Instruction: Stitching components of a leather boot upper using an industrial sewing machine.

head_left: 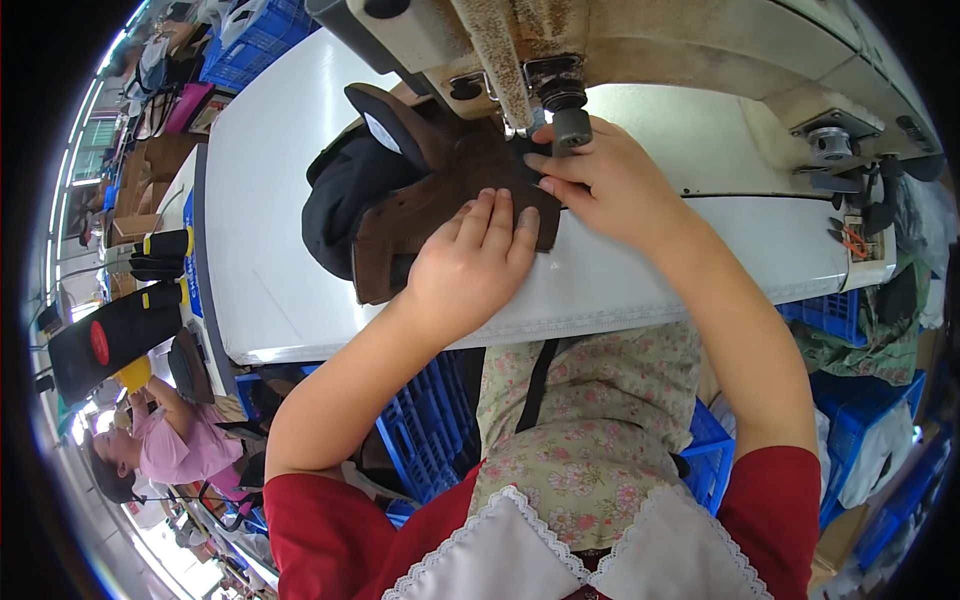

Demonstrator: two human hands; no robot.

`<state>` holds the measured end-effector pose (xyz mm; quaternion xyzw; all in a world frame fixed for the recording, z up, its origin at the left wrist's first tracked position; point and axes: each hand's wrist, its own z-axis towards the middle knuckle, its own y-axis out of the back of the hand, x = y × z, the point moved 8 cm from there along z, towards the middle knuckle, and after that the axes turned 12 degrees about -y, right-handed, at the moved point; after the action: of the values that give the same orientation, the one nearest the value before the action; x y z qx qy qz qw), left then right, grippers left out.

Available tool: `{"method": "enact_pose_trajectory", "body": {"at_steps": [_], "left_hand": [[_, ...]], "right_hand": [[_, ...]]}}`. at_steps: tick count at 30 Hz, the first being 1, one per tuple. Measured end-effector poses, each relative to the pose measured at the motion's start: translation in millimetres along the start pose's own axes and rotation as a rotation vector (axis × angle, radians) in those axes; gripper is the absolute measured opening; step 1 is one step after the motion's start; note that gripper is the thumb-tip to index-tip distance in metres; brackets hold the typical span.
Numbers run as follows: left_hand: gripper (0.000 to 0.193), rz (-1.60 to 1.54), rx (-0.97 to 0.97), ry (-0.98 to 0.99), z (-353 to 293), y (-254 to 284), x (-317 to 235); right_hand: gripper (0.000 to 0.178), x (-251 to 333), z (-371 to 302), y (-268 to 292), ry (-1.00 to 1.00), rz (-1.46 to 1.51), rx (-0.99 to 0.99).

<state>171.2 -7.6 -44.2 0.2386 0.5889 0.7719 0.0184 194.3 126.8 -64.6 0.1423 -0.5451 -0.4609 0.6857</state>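
Leather piece point(395, 228) lies under a sewing machine point(690, 45) on a white tabletop point(265, 200), left hand point(468, 262) flat upon it, slightly spread, right hand point(612, 185) curled at its edge, pinch unclear; blue crate point(262, 45) far left, pink-clad worker point(185, 447) at left

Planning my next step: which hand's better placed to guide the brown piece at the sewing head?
Probably your right hand: it's right beside the sewing head, while your left hand rests on the brown piece, farther away.
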Motion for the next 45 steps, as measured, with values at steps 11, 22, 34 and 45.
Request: {"method": "enact_pose_trajectory", "body": {"at_steps": [11,22,34,45], "left_hand": [[0.045,0.035,0.059,0.033,-0.1,-5.5,-2.4],[0.046,0.043,0.065,0.039,3.0,-5.4,-6.8],[0.045,0.039,0.053,0.054,8.5,-3.1,-10.3],[0.043,0.056,0.050,0.087,13.5,-4.7,-13.9]], "right_hand": [[0.019,-10.8,8.2,-2.4,-0.020,0.046,0.096],[0.020,-7.5,7.9,-0.5,-0.016,0.028,0.107],[0.021,-5.6,7.0,6.0,0.051,0.012,0.065],[0.026,-14.9,6.8,3.6,-0.010,0.026,0.148]]}}
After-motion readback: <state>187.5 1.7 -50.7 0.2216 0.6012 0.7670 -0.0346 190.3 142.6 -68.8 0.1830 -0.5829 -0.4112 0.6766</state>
